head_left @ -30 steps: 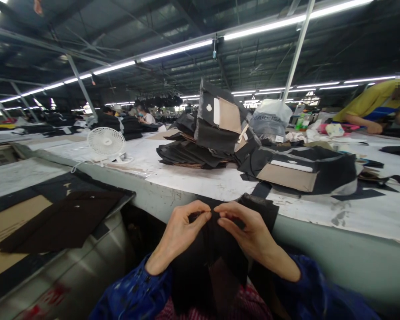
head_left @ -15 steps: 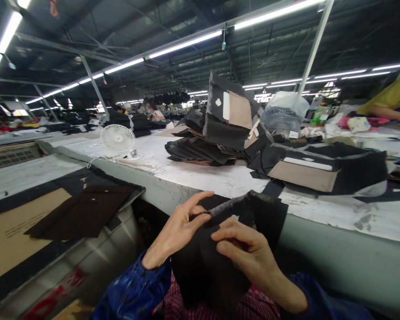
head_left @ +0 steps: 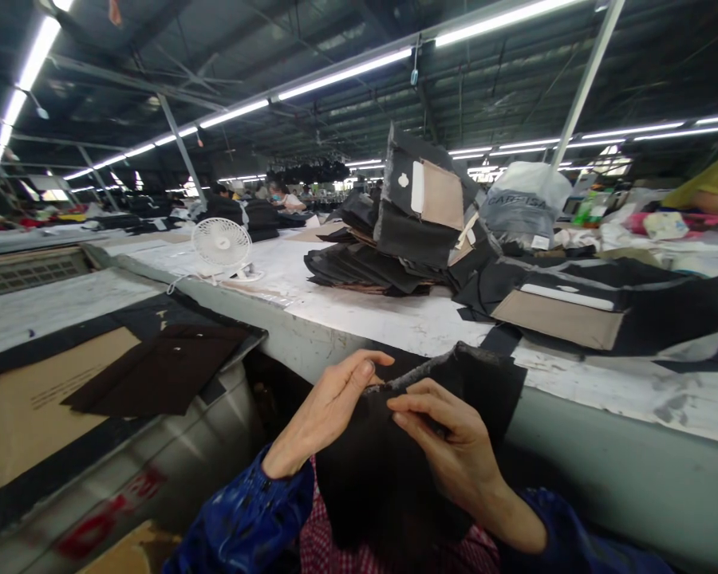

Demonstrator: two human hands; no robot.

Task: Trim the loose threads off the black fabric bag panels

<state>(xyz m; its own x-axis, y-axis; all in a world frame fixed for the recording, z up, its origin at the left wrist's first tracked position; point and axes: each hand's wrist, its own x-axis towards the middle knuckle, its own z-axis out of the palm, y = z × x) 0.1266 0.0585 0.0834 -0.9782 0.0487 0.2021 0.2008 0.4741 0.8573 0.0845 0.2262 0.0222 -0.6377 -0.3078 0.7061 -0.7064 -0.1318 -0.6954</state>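
A black fabric piece [head_left: 388,470] with a fuzzy grey strip along its top edge hangs in front of my body, partly over the table's front edge. My left hand [head_left: 335,406] grips that top edge near its left corner, thumb on the near side and fingers partly behind the cloth. Close beside it, my right hand [head_left: 448,430] pinches the same edge between thumb and fingers. What lies between the right fingertips is mostly hidden. More dark cloth stretches to the right, behind my right hand.
A white fan [head_left: 221,245] stands on the long table [head_left: 347,315]. Behind it lie stacked black pieces [head_left: 364,271], a black panel with a beige pocket [head_left: 556,319] and a plastic bag [head_left: 523,203]. Dark brown pieces [head_left: 161,371] rest on the left surface. A yellow-sleeved person [head_left: 709,187] is at far right.
My right fingers have moved up to the fabric's top edge, close to the left hand. The left thumb has lifted onto the left fingers. The view has shifted slightly.
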